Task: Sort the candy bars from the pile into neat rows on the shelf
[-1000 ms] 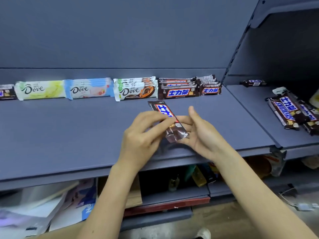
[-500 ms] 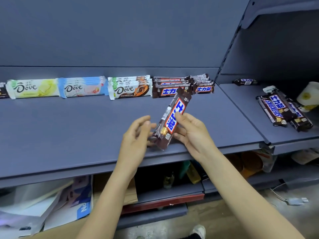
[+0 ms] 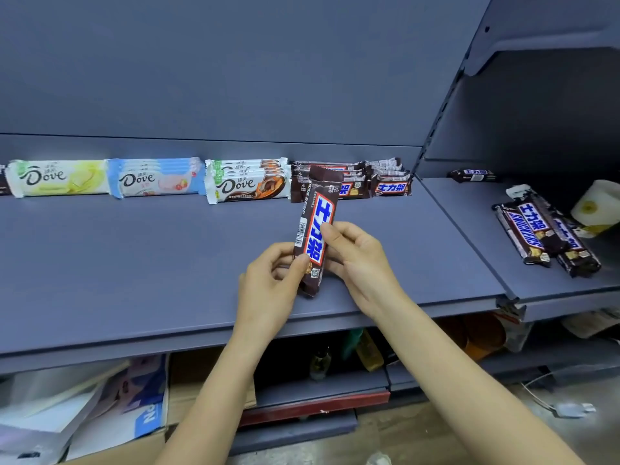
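Note:
A brown Snickers bar point(image 3: 315, 226) stands almost upright above the blue shelf point(image 3: 134, 263), label facing me. My left hand point(image 3: 271, 290) pinches its lower left edge and my right hand point(image 3: 359, 263) grips its right side. Along the shelf's back run neat stacks: yellow Dove bars point(image 3: 57, 177), blue Dove bars point(image 3: 156, 177), brown-and-white Dove bars point(image 3: 248, 182), then Snickers stacks point(image 3: 389, 182) partly hidden behind the held bar. On the right shelf section lies a loose pile of Snickers bars point(image 3: 543, 229) and a single bar point(image 3: 473, 175) at the back.
A white paper roll point(image 3: 597, 206) sits at the far right beside the pile. A slotted upright post point(image 3: 443, 109) divides the two shelf sections. Below the shelf are cardboard, papers point(image 3: 84, 407) and bottles; a white cable point(image 3: 567, 407) lies on the floor.
The bar went from lying tilted flat between both hands to standing upright with its label facing me. My left hand closed onto its lower edge.

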`<state>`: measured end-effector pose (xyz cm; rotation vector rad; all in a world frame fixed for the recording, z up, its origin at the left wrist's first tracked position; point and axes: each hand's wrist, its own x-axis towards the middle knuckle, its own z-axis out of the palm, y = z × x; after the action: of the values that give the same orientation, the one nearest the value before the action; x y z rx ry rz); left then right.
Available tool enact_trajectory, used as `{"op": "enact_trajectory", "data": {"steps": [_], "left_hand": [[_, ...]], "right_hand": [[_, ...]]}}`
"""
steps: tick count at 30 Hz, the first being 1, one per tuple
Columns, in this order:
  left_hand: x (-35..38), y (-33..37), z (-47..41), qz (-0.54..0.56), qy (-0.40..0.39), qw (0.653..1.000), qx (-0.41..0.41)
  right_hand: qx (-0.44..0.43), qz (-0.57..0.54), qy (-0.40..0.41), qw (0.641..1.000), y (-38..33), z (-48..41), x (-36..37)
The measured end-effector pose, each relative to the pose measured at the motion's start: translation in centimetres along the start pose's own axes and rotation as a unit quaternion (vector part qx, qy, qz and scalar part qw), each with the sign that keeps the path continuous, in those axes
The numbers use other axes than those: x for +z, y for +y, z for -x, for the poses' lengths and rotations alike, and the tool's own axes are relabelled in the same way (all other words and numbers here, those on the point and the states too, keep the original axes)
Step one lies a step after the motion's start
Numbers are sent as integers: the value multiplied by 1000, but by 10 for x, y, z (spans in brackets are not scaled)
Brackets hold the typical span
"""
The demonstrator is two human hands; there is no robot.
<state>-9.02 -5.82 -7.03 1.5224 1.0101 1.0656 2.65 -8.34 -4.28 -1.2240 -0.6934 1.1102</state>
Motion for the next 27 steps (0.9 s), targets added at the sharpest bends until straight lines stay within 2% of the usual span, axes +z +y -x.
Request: {"op": "enact_trajectory", "data": {"steps": [2, 4, 6, 8, 11, 15, 18, 27], "left_hand": [[-3, -1, -5, -42, 9, 999, 21], [-8, -7, -10, -98, 38, 993, 45], [-12, -15, -12, -147, 73, 984, 75], [-14, -21, -9, -163, 97, 977, 100], [-12, -22, -5, -163, 100, 975, 115], [-15, -22, -8, -147, 84, 982, 90], [-17, -20, -7, -146, 72, 983, 80], [-16, -20, -6, -194, 39, 976, 85]], "right_hand": [[-32, 58, -8, 998, -5, -10, 1], [-111, 179, 5, 978, -14, -28, -5], [-183, 336, 29, 923, -27, -50, -17], [-226, 477, 39, 848, -39, -74, -32], [-236, 622, 24, 746, -46, -108, -50], [-224, 700, 7, 678, -46, -133, -61], [-227, 718, 8, 658, -42, -143, -62], [-245, 709, 1, 661, -33, -145, -53]]}}
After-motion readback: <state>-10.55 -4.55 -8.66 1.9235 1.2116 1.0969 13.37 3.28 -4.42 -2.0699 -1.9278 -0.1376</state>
